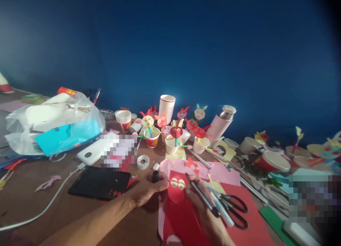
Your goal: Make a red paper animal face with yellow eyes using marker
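My left hand point(150, 189) is closed, its thumb at the left edge of a red oval paper face point(176, 194). A black pen cap point(155, 175) sticks up from that same hand. Two pale paper eyes with dark marks are on the face. My right hand point(201, 210) holds a black marker point(205, 198), its tip pointing up and left, with fingers at the face's right edge. A clear bluish pen point(222, 210) runs beside the marker; I cannot tell if it is held too. Black-handled scissors point(239, 205) lie just right, over red paper point(250, 217).
Paper cups with paper faces on straws, one white cup point(173, 145) in front, stand ahead. A pink thermos point(221, 125) rises behind right. A tape roll point(143, 162), black phone point(98, 184), white power bank point(97, 146) and stuffed plastic bag point(58, 121) lie left.
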Available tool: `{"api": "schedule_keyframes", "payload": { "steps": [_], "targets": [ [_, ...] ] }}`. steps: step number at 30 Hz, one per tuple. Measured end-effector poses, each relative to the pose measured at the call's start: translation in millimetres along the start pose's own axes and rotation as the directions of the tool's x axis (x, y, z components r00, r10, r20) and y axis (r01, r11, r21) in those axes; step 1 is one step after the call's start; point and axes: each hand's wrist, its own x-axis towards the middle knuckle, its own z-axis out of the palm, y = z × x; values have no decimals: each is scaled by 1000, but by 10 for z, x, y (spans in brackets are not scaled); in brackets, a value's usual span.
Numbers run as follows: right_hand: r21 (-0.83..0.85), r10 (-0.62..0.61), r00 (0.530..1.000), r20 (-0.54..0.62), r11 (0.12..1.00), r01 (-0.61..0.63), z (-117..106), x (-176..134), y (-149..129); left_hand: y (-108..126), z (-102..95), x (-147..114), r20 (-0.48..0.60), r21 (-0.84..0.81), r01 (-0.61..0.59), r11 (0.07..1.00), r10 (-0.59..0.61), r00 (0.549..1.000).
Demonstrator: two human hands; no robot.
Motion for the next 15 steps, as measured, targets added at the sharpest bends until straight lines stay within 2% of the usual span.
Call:
{"api": "schedule_keyframes", "payload": {
  "steps": [3,6,8,9,10,11,12,13,15],
  "targets": [
    [-223,-27,998,58,974,40,-130,79,-59,80,-40,-14,-74,151,-99,984,111,991],
    [-485,-71,996,55,870,89,-257,112,-42,114,-48,-74,-97,287,-190,939,226,969],
    [-661,-76,995,71,743,104,-310,88,0,76,-7,-132,35,426,-330,843,349,937],
    [-730,-86,993,80,673,117,-325,71,26,40,26,-161,161,513,-439,737,420,893],
    [-783,-107,990,91,606,137,-334,56,53,-4,63,-187,295,578,-550,603,474,830],
    [-821,-132,985,111,547,166,-340,46,82,-51,101,-209,406,619,-624,477,486,774],
    [-845,-159,978,137,497,199,-342,42,113,-99,135,-226,489,647,-665,372,466,737],
    [-860,-186,969,163,454,232,-343,43,147,-142,165,-238,535,672,-673,308,426,730],
    [-879,-245,948,202,381,286,-343,56,220,-209,206,-251,572,729,-643,236,305,761]
  ]
}}
